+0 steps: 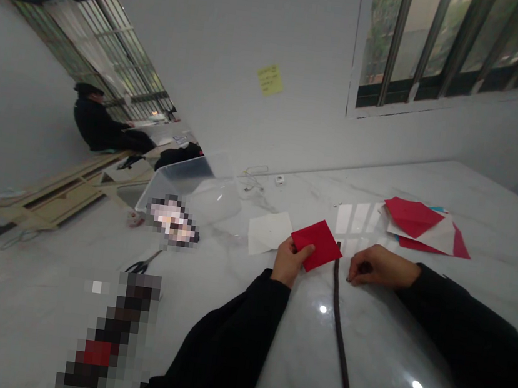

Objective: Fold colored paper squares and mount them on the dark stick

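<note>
A red square of paper [317, 245] is gripped between the thumb and fingers of my left hand [290, 264], above the white tabletop. My right hand [380, 267] is closed in a pinch, close to the table surface. A tiny dark thing shows at its fingertips, too small to name. Between my hands lies a long thin dark brown stick [340, 336], its far end beside the red paper's right corner. A white sheet of paper [269, 233] rests on the table just behind my left hand.
A pile of red, white and blue paper [425, 228] lies at the right. Black-handled scissors [139, 265], a blurred-out phone-like object [173, 221] and a transparent plastic box [185, 179] are at the left. Behind the table is a wall with a yellow note [270, 80]. Another person [98, 117] sits far left.
</note>
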Available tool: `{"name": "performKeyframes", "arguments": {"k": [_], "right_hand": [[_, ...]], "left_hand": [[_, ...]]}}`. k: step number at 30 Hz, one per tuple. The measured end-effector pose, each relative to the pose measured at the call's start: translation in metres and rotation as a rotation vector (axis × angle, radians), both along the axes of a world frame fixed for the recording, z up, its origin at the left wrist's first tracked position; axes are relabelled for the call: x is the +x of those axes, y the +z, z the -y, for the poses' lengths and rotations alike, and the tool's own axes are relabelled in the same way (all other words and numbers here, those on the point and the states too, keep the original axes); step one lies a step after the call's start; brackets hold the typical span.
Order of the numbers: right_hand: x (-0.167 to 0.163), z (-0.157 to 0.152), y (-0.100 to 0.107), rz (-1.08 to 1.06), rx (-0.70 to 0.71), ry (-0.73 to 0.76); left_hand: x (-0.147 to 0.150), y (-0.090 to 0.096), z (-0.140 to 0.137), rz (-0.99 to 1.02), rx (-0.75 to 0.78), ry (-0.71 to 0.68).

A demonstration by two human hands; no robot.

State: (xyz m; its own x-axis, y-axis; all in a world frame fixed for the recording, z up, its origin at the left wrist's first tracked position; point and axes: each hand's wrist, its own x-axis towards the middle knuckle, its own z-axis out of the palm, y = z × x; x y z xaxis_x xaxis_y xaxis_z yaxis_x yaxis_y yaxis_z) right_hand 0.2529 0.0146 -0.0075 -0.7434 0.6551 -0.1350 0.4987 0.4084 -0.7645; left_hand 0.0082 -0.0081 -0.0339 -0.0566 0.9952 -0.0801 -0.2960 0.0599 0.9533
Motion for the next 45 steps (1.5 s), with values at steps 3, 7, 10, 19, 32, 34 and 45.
{"name": "performKeyframes", "arguments": {"k": [3,7,10,19,32,34,45], "right_hand": [[0.000,0.001,-0.001,-0.047,0.021,-0.005],[-0.001,0.004,-0.001,-0.058,0.010,0.003],[-0.006,0.005,-0.003,-0.040,0.022,0.034],[-0.001,0.001,-0.006,-0.059,0.026,-0.021],[-0.003,-0.001,-0.009,-0.144,0.126,-0.182],[-0.002,-0.002,-0.009,-0.159,0.127,-0.222],[0.000,-0.008,-0.013,-0.286,-0.006,-0.371]], "left_hand": [[0.000,0.001,0.000,-0.026,-0.003,0.012],[0.000,0.000,0.000,-0.027,-0.002,0.020],[0.000,0.000,0.000,-0.036,0.006,0.012],[0.000,0.002,0.001,-0.052,0.006,0.011],[0.000,0.002,0.001,-0.088,0.013,0.012],[0.001,0.003,0.002,-0.088,0.013,0.013],[0.002,-0.002,0.002,-0.108,0.004,-0.009]]}}
